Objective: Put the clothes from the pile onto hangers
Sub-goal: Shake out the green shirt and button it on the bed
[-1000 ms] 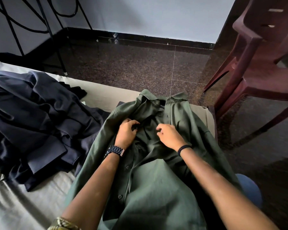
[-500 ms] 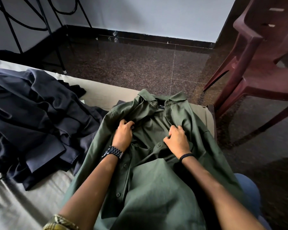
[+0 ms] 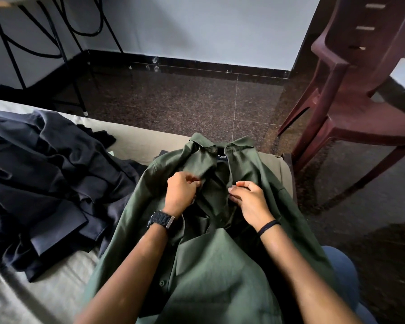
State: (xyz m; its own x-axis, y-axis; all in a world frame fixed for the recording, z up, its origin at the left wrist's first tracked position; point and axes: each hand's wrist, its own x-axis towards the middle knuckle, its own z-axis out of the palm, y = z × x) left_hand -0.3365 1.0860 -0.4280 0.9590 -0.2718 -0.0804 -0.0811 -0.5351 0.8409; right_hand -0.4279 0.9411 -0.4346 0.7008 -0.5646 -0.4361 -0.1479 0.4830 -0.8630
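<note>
Whereas both plackets were gripped apart half a second ago, the olive-green cotton button-up shirt (image 3: pixel 220 265), spread collar-away on the bed (image 3: pixel 33 300), is now pinched by the left hand (image 3: pixel 180 195) and right hand (image 3: pixel 248 202), fingers closed on its edges near the neck; unbuttoning seems underway before hanging.

A room in a home — most likely a bedroom. A bed with a pale grey-green sheet (image 3: pixel 136 146) carries a heap of dark navy clothes (image 3: pixel 45 183) and an olive-green button-up shirt (image 3: pixel 220 277). A maroon moulded plastic chair (image 3: pixel 360 108) stands on the dark speckled stone floor (image 3: pixel 185 106), and a black bent-wire metal frame (image 3: pixel 63 43) stands against the plain pale wall (image 3: pixel 197 26).
</note>
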